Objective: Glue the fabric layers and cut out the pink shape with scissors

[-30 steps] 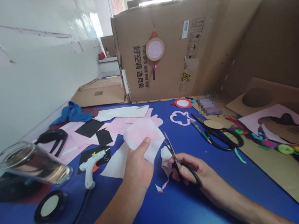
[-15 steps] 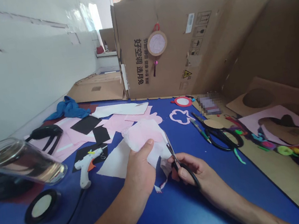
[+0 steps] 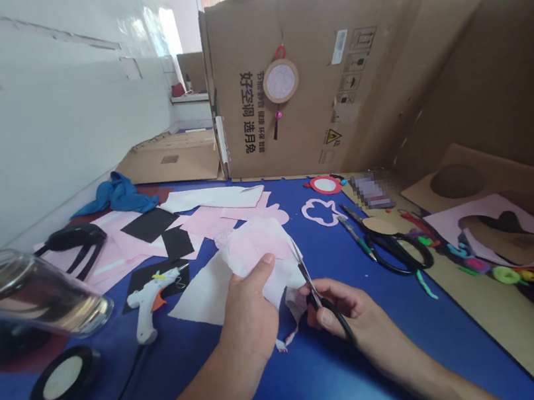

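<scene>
Thin white paper (image 3: 284, 276) with a pink patch showing on it is pinched in my left hand (image 3: 253, 309), thumb on top. My right hand (image 3: 341, 312) is closed round the black handles of a pair of scissors (image 3: 332, 310). The scissor blades point away from me and lie at the right edge of the paper. A narrow trimmed strip (image 3: 288, 340) hangs below the paper between my hands. Behind my left hand a larger white sheet (image 3: 201, 293) lies on the blue table (image 3: 296, 396).
Left are a white glue gun (image 3: 146, 301), a glass of liquid (image 3: 55, 298) and a black ring (image 3: 65, 377). Right lie larger black-handled scissors (image 3: 395, 251), a pen (image 3: 357, 238) and a pink flower-shaped frame (image 3: 320, 212). A cardboard wall (image 3: 321, 25) stands behind.
The view has shifted slightly, so the glass and glue gun sit a little further left. Both hands keep their holds, and the scissors stay at the paper's right edge.
</scene>
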A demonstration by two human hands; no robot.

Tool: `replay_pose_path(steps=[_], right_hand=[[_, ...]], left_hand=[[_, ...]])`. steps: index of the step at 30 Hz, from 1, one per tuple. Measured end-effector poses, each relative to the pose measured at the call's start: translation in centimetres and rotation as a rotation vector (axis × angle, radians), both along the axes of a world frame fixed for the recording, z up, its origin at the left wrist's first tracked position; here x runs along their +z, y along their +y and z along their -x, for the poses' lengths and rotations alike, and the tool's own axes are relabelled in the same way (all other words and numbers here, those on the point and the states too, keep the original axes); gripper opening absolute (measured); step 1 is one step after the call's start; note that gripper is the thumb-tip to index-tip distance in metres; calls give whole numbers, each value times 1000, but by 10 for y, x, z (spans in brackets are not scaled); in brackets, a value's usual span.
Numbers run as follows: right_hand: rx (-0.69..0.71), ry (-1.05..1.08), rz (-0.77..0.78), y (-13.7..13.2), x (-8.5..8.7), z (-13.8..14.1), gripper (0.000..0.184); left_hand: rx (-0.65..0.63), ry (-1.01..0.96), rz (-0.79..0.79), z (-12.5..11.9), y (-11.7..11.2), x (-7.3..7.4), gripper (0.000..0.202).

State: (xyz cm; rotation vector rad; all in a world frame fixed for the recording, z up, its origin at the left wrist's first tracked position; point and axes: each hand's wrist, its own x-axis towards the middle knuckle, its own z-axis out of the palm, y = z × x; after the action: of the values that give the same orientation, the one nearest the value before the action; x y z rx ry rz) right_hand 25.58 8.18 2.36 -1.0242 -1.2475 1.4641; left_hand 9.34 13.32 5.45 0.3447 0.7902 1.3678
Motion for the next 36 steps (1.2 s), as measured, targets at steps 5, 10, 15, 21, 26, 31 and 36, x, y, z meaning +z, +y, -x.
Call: replay_pose_path(steps=[5,10,15,21,26,31,36], right_hand=[[6,-10,5,1,-1,-1,46],[-11,-47,9,1,-1,-2,44],[-11,-75,-2,1,-2,-3,43],[-9,-47,1,1,-6,-5,43],[-7,-29,13,1,-5,-5,40],[-3,-16,30,1,-5,-5,41],[5,-21,47,1,-12,-8,45]], left_hand=[[-7,1,1,0,0,-1,68],[-14,19,5,0,-1,0,72],[4,-5,28,-1,-1,3,73],[-5,-22,47,0,-1,1,61],[-6,-12,48,2,0,-2,57],[-8,-2,39,2,1,-1,62],[5,10,46,2,1,0,69]])
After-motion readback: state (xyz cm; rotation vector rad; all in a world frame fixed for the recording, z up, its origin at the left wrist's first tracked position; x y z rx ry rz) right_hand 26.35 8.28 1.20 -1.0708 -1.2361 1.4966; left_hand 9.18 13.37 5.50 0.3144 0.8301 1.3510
